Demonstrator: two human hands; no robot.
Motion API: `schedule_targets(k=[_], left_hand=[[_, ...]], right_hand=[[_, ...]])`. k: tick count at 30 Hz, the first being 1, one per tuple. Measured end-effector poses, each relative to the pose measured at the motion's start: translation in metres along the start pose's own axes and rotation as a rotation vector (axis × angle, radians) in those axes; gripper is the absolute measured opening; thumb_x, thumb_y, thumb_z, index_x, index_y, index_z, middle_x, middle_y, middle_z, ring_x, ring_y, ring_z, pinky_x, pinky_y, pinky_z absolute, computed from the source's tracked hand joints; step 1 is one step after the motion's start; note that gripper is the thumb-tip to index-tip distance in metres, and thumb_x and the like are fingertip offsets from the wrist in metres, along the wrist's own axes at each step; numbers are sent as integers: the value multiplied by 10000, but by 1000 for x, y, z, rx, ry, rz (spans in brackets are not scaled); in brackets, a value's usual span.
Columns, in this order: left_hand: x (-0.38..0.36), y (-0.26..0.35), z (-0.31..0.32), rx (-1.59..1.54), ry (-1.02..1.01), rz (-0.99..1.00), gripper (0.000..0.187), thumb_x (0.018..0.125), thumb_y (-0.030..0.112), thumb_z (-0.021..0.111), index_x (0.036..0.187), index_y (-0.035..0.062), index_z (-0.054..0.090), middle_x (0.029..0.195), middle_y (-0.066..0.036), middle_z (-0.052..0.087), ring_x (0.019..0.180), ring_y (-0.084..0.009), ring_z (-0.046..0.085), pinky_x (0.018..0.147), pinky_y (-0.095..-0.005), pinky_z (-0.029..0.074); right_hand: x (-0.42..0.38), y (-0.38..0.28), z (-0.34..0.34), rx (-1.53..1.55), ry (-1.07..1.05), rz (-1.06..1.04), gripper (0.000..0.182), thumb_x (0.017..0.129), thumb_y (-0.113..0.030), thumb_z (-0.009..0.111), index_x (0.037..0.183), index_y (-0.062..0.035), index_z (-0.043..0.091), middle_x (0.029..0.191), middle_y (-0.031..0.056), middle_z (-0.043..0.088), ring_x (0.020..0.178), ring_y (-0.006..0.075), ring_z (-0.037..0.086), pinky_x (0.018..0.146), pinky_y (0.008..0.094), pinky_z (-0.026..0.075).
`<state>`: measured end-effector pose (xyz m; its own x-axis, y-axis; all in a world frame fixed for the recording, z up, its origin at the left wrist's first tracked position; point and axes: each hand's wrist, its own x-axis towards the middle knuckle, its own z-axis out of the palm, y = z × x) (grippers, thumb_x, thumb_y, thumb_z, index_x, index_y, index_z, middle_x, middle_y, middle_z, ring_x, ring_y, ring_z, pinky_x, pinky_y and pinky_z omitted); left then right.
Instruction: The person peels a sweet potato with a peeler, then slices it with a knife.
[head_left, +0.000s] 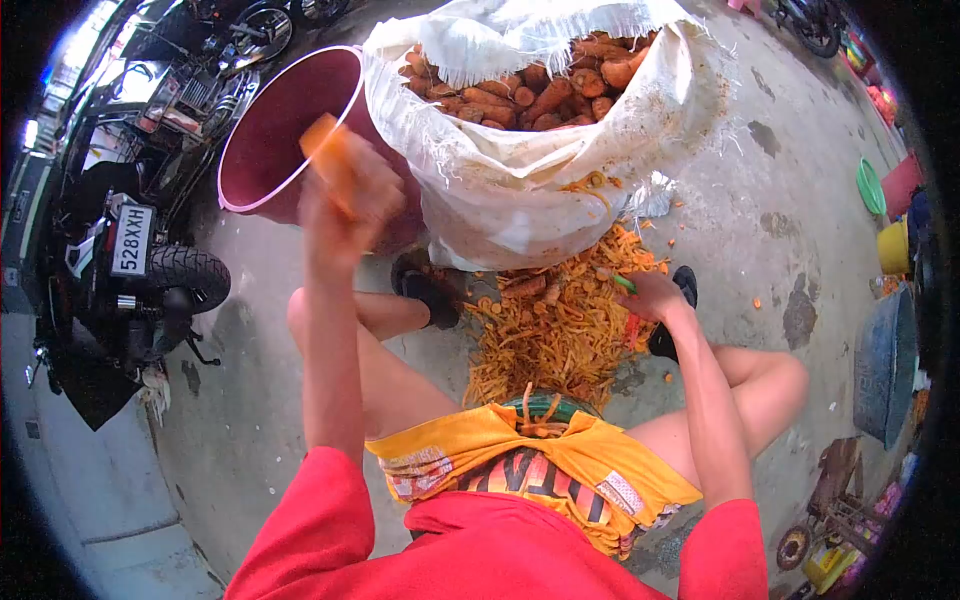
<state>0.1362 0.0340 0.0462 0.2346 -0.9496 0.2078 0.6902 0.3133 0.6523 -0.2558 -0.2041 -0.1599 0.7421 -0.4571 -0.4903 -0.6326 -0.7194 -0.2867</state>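
My left hand (362, 195), blurred by motion, is at the near rim of a dark red bucket (270, 130). Its fingers are closed on an orange carrot (322, 145), whose tip reaches over the bucket's opening. Down by my right foot, my right hand (655, 295) is closed around a small tool with a green handle (624, 283); its working end is too small to make out. Below that hand, a heap of orange carrot peelings (550, 340) covers the floor between my feet. Behind the heap stands a white woven sack (520, 210) full of unpeeled carrots (550, 95).
Parked motorcycles (130, 250) line the left side. Along the right edge are a blue-grey tub (885, 370), a yellow bucket (893, 248) and a green basin (870, 187). A wheeled metal frame (830, 500) stands at the lower right on the stained concrete floor.
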Motion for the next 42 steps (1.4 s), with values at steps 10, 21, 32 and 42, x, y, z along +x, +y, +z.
schedule_targets(k=[10,21,32,42], left_hand=[[85,-14,26,931,413,36,320,1027,322,628,1175,50,704,833,22,614,734,-64,531,620,-253,431],[234,-127,-21,2217,-80,-81,441,877,416,753,1157,75,761,1061,-231,749,1008,-396,717,884,-480,565],[182,-77,22,1262,298,101,506,841,243,857,1258,14,684,1102,-139,757,905,-195,731,832,-320,597],[64,-93,71,566,177,-88,245,937,61,715,1098,122,541,1060,-77,677,955,-162,694,769,-283,562]], right_hand=[[-13,-35,-53,114,197,-21,429,877,-369,738,1176,-66,688,1023,240,720,995,431,680,859,524,544],[-61,-48,-112,171,304,-35,342,872,-285,752,1122,-60,689,954,254,710,950,455,677,821,530,538],[-85,-46,-137,298,424,-53,273,869,-231,770,1070,-67,686,895,238,709,881,446,684,769,507,548],[-77,-82,-138,524,575,-255,271,918,-286,747,999,-51,638,798,192,699,774,404,700,681,463,543]])
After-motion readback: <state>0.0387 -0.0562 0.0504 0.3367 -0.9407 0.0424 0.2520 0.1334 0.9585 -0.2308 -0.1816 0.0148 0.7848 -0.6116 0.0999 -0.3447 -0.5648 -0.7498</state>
